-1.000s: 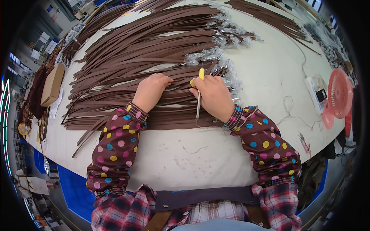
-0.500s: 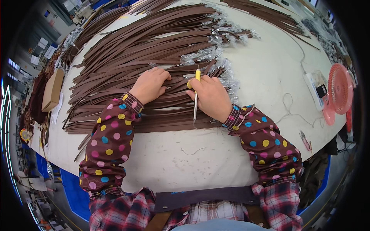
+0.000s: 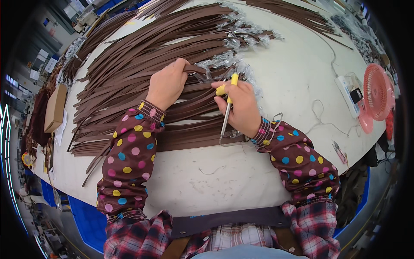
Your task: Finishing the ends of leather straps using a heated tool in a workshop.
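Note:
A thick spread of long dark brown straps (image 3: 125, 93) lies across the table, their right ends wrapped in crinkled clear plastic (image 3: 235, 43). My left hand (image 3: 166, 84) is closed on one brown strap (image 3: 196, 69), raising its end slightly above the others. In my right hand (image 3: 245, 105) is a slim pen-like tool with a yellow part (image 3: 233, 86) and a metal shaft (image 3: 225, 120); a thin wire trails from its lower end. A small yellow piece shows by the right fingers; I cannot tell whether it belongs to the tool. The right fingertips are beside the raised strap.
To the right are a white power strip (image 3: 347, 96) with a black plug, a pink fan (image 3: 376, 93), a loose grey cord (image 3: 318, 114) and small pink-handled snips (image 3: 340, 152). A cardboard box (image 3: 55, 108) stands at the left edge. More straps (image 3: 297, 15) lie at the far side.
My left hand has moved up and now pinches a raised strap. My right hand has shifted slightly right, and the tool has tilted with its yellow end to the right.

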`<act>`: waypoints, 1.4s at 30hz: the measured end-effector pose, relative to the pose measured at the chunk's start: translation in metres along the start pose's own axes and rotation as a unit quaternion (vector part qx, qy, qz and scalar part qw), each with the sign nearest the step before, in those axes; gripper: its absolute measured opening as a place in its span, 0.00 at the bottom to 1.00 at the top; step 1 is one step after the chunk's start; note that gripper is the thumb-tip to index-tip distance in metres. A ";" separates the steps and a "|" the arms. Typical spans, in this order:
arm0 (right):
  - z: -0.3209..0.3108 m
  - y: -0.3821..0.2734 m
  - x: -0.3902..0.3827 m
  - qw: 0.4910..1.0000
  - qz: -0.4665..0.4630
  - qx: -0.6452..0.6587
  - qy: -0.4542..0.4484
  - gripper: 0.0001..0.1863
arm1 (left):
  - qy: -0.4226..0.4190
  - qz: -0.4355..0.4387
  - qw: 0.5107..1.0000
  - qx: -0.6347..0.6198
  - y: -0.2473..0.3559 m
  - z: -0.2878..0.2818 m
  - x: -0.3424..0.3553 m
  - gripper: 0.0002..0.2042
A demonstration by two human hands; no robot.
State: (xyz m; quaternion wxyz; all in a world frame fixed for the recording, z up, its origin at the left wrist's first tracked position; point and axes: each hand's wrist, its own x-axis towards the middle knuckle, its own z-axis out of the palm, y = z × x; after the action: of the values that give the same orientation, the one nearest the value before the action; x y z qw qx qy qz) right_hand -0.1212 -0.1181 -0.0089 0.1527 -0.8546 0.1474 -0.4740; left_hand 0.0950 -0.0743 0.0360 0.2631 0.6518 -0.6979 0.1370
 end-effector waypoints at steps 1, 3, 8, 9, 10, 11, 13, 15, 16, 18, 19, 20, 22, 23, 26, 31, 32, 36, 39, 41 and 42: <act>-0.007 0.003 0.005 1.000 0.006 -0.018 0.022 0.10 | -0.103 -0.008 0.994 0.032 0.001 0.003 0.000 0.10; -0.018 0.019 0.011 0.996 0.021 -0.047 0.070 0.10 | -0.209 0.021 0.975 0.070 -0.002 0.010 -0.006 0.18; -0.043 0.047 -0.005 0.985 0.153 -0.024 0.070 0.11 | -0.055 0.021 0.991 0.121 -0.016 -0.023 0.005 0.16; -0.047 0.045 -0.005 0.987 0.143 -0.026 0.069 0.11 | -0.004 0.024 0.994 0.110 -0.013 -0.035 0.012 0.15; -0.051 0.044 -0.006 0.988 0.133 -0.028 0.068 0.10 | 0.038 0.018 0.995 0.094 -0.008 -0.047 0.018 0.13; -0.050 0.042 -0.003 0.988 0.134 -0.027 0.067 0.10 | 0.078 0.018 0.992 0.099 -0.006 -0.054 0.021 0.13; -0.046 0.038 0.001 0.988 0.131 -0.001 0.085 0.10 | 0.115 -0.001 0.990 0.086 0.001 -0.054 0.024 0.13; -0.046 0.035 0.001 0.988 0.115 -0.002 0.103 0.09 | 0.006 -0.003 0.998 0.063 0.014 -0.038 0.018 0.13; -0.045 0.032 0.003 0.988 0.099 0.001 0.121 0.09 | -0.038 0.021 0.997 0.060 0.013 -0.019 0.009 0.13; -0.044 0.026 0.002 0.991 0.074 -0.014 0.113 0.09 | -0.081 0.022 0.996 0.039 0.019 0.013 -0.002 0.14; -0.045 0.024 0.002 0.992 0.050 -0.031 0.109 0.10 | -0.067 0.016 0.997 0.026 0.020 0.018 -0.006 0.13; -0.044 0.021 0.002 0.992 0.051 -0.033 0.108 0.10 | -0.068 0.017 0.997 0.023 0.021 0.015 -0.004 0.13; -0.040 0.014 0.006 0.995 0.013 -0.035 0.088 0.10 | 0.000 -0.027 0.999 -0.040 0.024 -0.008 0.003 0.12; -0.040 0.011 0.009 0.995 0.003 -0.029 0.093 0.10 | 0.001 -0.055 0.996 -0.073 0.023 -0.023 0.007 0.12; -0.048 0.006 0.016 0.992 -0.006 -0.032 0.126 0.10 | 0.061 -0.013 0.989 -0.138 0.024 -0.047 0.019 0.13; -0.060 0.003 0.014 0.994 -0.029 -0.039 0.101 0.12 | -0.104 0.049 0.993 -0.023 0.024 -0.038 0.002 0.14; -0.062 0.001 0.014 0.994 -0.037 -0.057 0.091 0.12 | -0.103 0.052 0.993 -0.020 0.018 -0.040 -0.007 0.14; -0.062 0.014 0.010 0.989 -0.028 -0.063 0.128 0.10 | -0.250 -0.024 0.966 0.058 -0.003 -0.046 -0.024 0.17; -0.060 0.016 0.011 0.990 -0.021 -0.059 0.125 0.10 | -0.230 -0.017 0.973 0.021 -0.009 -0.047 -0.016 0.17; -0.061 0.014 0.013 0.991 -0.021 -0.059 0.122 0.10 | -0.145 -0.026 0.989 -0.018 -0.001 -0.045 -0.007 0.15; -0.061 0.014 0.013 0.991 -0.022 -0.061 0.119 0.09 | -0.145 -0.026 0.989 -0.020 0.007 -0.038 0.001 0.15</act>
State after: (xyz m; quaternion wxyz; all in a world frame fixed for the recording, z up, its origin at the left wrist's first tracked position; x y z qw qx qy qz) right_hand -0.1685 -0.1436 0.0265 0.0710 -0.8026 0.1750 -0.5658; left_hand 0.0949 -0.0538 0.0692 0.1754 0.6773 -0.7142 0.0203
